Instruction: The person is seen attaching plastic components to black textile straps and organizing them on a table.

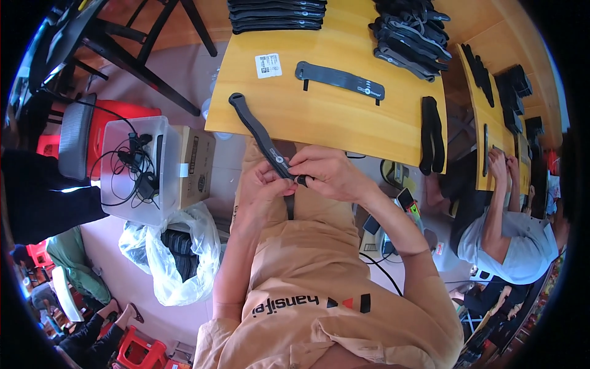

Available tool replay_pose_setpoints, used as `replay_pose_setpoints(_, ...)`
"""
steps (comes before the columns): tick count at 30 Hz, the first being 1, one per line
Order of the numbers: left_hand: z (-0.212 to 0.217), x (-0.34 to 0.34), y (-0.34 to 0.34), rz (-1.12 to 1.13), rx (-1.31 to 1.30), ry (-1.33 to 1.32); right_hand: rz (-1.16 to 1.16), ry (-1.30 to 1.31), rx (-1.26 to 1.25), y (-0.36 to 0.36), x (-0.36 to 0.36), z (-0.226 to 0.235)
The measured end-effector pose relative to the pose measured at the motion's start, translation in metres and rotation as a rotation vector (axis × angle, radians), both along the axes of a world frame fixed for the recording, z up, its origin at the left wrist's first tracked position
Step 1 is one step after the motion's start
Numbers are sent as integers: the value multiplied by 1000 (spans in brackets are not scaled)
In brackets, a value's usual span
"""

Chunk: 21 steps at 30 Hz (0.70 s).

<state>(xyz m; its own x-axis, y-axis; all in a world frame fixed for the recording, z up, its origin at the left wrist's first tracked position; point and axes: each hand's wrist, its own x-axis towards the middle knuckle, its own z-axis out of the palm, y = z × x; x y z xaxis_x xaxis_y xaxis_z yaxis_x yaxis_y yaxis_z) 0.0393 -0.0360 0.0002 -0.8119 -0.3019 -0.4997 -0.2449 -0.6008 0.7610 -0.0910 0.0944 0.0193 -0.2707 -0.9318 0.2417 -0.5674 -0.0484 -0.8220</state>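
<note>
A dark grey strap (253, 126) with a slotted end and a small white print slants from the table's near left edge down to my lap. Its lower end is pinched by my left hand (265, 183), fingers curled round it. My right hand (335, 173) closes on the same end from the other side, where a short black piece (301, 179) shows between the fingertips. Just beyond, a flat grey strip (341, 80) with a slot and white print lies on the yellow wooden table (258, 101), with black tabs at its edge.
A neat stack of black straps (276, 15) and a looser strap pile (412, 37) sit at the back. A folded black strap (432, 135) hangs over the right edge. A white label (268, 66) lies left. Clear bin (132, 172), plastic bag (175, 252) at left; co-worker (507, 240) at right.
</note>
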Motion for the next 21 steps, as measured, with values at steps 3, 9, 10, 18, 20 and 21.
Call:
replay_pose_setpoints(3, 1, 0, 1, -11, -10, -16, 19, 43, -8, 2, 0, -2)
replay_pose_setpoints(9, 2, 1, 1, -16, 8, -24, 9, 159, -42, 2, 5, 2)
replay_pose_setpoints(10, 2, 1, 1, -17, 9, -25, 12, 208, -62, 2, 6, 1)
replay_pose_setpoints(18, -3, 2, 1, 8, 32, 5, 10, 415, -103, 1, 15, -3)
replay_pose_setpoints(20, -1, 2, 2, 16, 25, -10, 4, 494, -96, 1, 16, -4)
replay_pose_setpoints(21, -1, 1, 2, 24, 16, -23, 10, 588, -94, 1, 16, -4)
